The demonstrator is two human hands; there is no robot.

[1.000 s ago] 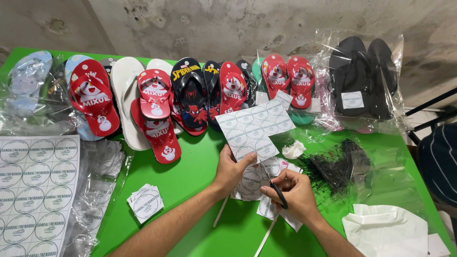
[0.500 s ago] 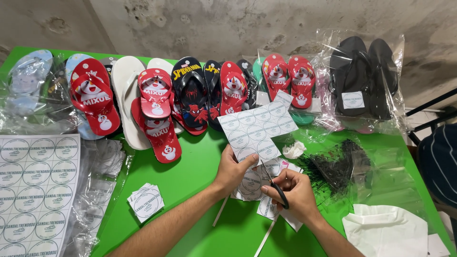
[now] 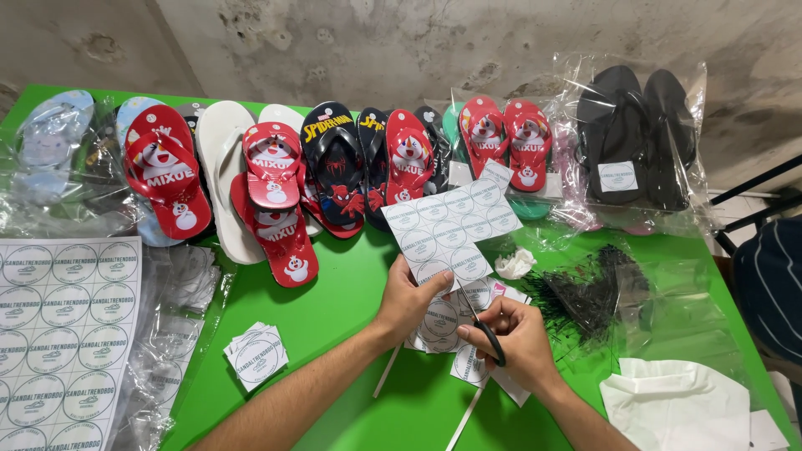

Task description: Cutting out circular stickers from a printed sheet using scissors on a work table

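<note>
- Sheet of round printed labels is being held up off the green table, tilted away from the person, its lower edge pinched in the left hand; holding it in the air is keeping the paper taut and reachable for the blades.
- Left hand is closing thumb over fingers on the sheet's bottom corner, just beside the cut line.
- Right hand is gripping black-handled scissors, fingers threaded through the loops, blades pointing up into the sheet's lower edge; how far apart the blades are standing cannot be told.
- Cut label squares are lying directly under both hands, likely dropping where they are snipped; thin white offcut strips are trailing toward the near edge.
- A small stack of cut labels is sitting apart to the left, gathered neatly.
- A full uncut label sheet is lying flat at the far left, beside crumpled clear bags.
- A heap of black plastic fasteners is resting to the right of the hands, within reach.
- A row of flip-flops is lining the back of the table, mostly red and black, some bagged.
</note>
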